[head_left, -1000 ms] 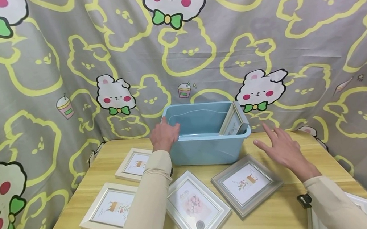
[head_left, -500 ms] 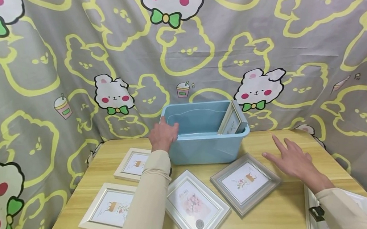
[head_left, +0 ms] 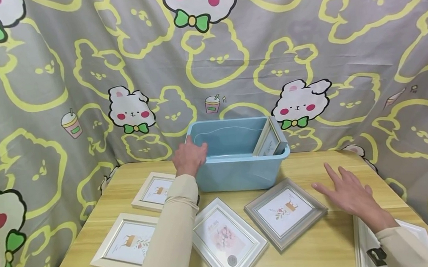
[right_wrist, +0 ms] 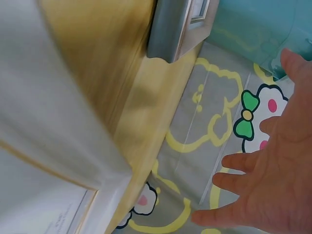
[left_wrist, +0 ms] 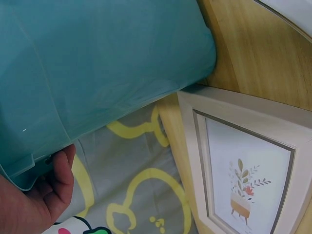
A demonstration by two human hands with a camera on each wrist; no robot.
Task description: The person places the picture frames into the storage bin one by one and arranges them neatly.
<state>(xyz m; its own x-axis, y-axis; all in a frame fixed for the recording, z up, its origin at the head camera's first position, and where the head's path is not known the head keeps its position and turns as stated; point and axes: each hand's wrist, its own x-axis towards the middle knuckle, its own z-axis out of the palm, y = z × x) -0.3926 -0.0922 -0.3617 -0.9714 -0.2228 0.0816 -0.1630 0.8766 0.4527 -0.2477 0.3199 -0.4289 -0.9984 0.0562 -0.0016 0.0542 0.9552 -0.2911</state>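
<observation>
A light blue plastic bin (head_left: pixel 236 174) stands at the back of the table. My left hand (head_left: pixel 190 157) grips its left rim, and the left wrist view shows the fingers (left_wrist: pixel 62 178) curled under the edge. Inside the bin at the right end, picture frames (head_left: pixel 270 142) lean upright against the wall. My right hand (head_left: pixel 350 191) hovers right of the bin with its fingers spread, holding nothing. Nearest to it lie a grey picture frame (head_left: pixel 256 208) and, partly hidden under the right forearm, a white picture frame (head_left: pixel 417 234).
A silver picture frame (head_left: pixel 249 252) lies at the front middle of the wooden table (head_left: pixel 305 255). Two cream frames, a larger one (head_left: pixel 110 256) and a smaller one (head_left: pixel 143 195), lie at the left, partly behind the left sleeve. A patterned curtain (head_left: pixel 226 102) hangs behind.
My right hand has drawn back from beside the bin toward the right and front, over the white picture frame. The left hand stays on the bin's rim.
</observation>
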